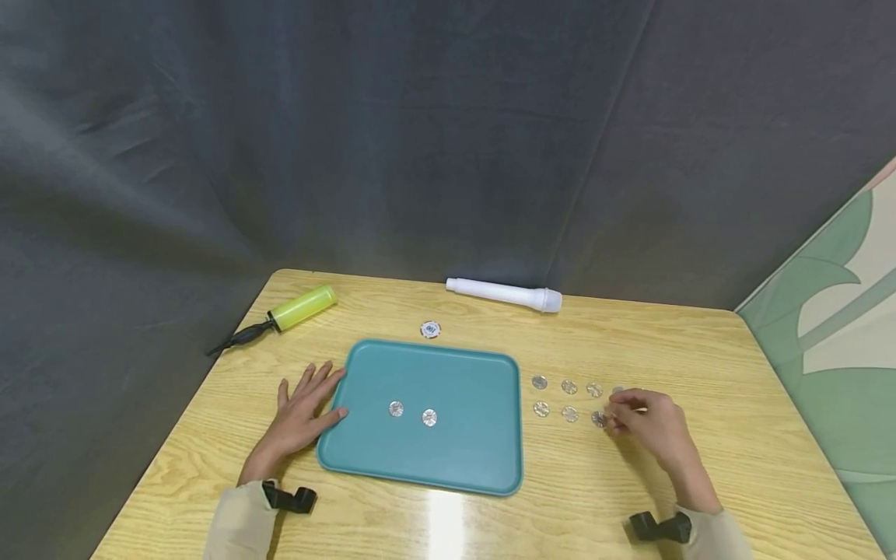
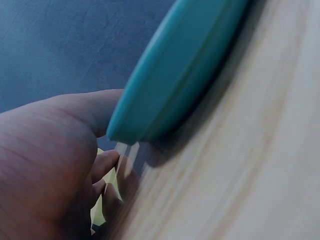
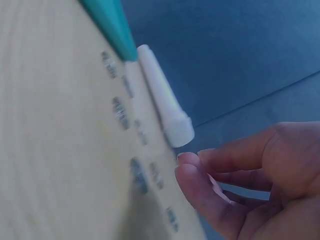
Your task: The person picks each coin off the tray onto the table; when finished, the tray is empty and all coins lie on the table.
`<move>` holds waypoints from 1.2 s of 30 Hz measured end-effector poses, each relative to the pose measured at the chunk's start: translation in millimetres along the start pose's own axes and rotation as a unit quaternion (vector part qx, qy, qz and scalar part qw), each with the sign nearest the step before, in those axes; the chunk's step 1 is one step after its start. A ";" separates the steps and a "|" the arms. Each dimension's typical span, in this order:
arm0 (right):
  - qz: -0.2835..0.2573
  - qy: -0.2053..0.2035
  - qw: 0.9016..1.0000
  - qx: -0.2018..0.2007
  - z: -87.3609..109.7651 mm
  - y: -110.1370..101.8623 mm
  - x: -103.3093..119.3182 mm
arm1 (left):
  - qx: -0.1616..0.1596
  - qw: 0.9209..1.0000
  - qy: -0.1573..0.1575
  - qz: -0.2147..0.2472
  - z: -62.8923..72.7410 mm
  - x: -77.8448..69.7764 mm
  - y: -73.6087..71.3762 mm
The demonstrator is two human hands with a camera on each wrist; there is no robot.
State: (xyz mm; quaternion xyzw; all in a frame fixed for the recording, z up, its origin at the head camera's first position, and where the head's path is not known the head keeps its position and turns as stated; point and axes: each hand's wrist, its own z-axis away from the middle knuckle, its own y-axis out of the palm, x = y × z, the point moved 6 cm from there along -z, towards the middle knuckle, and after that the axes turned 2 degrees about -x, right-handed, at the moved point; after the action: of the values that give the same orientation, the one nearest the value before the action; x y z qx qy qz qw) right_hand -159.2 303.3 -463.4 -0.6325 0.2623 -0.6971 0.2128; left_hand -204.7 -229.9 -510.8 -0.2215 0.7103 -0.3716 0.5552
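Note:
My left hand (image 1: 302,414) lies at the left edge of a teal tray (image 1: 476,459), its fingers spread and its thumb over the rim (image 2: 125,125). Two silver coins, one left (image 1: 396,408) and one right (image 1: 429,418), lie in the tray. Right of it, more silver coins (image 1: 570,414) form two rows on the table. My right hand (image 1: 654,428) hovers at the rows' right end, beside a coin (image 1: 599,418) in the near row. Its thumb and fingertips (image 3: 187,172) are bent close together; I cannot tell whether a coin is between them.
Behind the tray lies a white poker chip (image 1: 430,330). A white microphone-shaped stick (image 1: 504,293) rests along the table's back edge. At the back left is a yellow-green hand pump (image 1: 301,308) with a black end. A dark curtain (image 1: 448,140) hangs behind the table.

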 end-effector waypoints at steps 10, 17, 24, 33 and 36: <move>-0.037 -0.036 0.999 0.002 -6.8 10.7 41.9 | 0.003 1.000 -0.002 0.002 0.0 1.9 0.2; -0.038 -0.045 0.998 0.026 -14.1 41.2 68.4 | 0.000 1.000 -0.001 0.007 0.1 -0.3 0.6; -0.051 -0.049 0.996 0.052 -17.6 73.0 94.7 | -0.002 1.000 0.000 0.005 -0.2 0.5 0.6; -0.040 -0.093 0.992 0.079 -19.1 113.8 117.0 | -0.004 1.000 0.004 0.005 0.4 -1.2 0.0; -0.038 -0.105 0.990 0.087 -20.2 125.1 122.3 | -0.001 1.000 0.002 0.002 0.3 -1.1 -0.3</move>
State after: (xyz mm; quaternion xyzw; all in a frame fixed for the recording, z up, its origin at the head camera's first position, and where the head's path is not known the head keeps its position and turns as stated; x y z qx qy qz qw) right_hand -197.0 131.9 -449.9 -0.6910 0.1528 -0.6544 0.2665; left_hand -204.1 -229.4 -510.0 -0.2199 0.7124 -0.3698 0.5545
